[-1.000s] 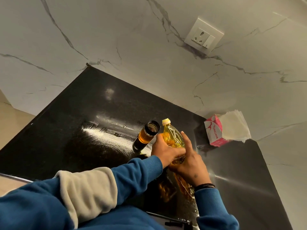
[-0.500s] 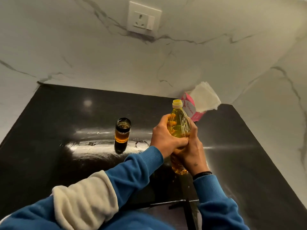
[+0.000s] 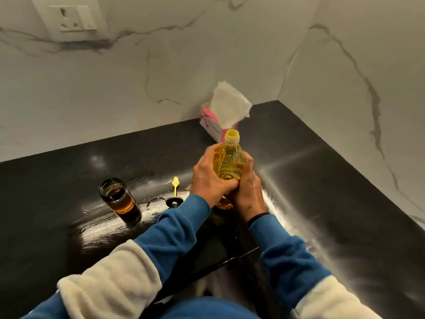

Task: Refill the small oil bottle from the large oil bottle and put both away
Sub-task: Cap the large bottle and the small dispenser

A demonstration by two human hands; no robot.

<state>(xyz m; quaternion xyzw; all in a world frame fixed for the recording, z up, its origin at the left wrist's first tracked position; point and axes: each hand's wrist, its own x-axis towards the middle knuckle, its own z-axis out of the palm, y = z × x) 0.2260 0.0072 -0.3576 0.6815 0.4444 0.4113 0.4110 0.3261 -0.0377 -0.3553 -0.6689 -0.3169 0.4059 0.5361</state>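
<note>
The large oil bottle, clear plastic with yellow oil and a yellow cap, is held upright above the black counter. My left hand grips its left side and my right hand grips its right side and lower body. The small oil bottle, a dark glass jar with amber oil in its lower part, stands uncapped on the counter to the left. Its black lid with a yellow brush lies between the jar and my hands.
A pink tissue box with white tissues sticking out stands against the marble wall behind the large bottle. A wall socket is at the upper left. The counter meets marble walls at the back and right.
The camera view has swung, so the scene shifted. Both hands still hold the large bottle, now slightly higher. The lid with the yellow brush has come into view.
</note>
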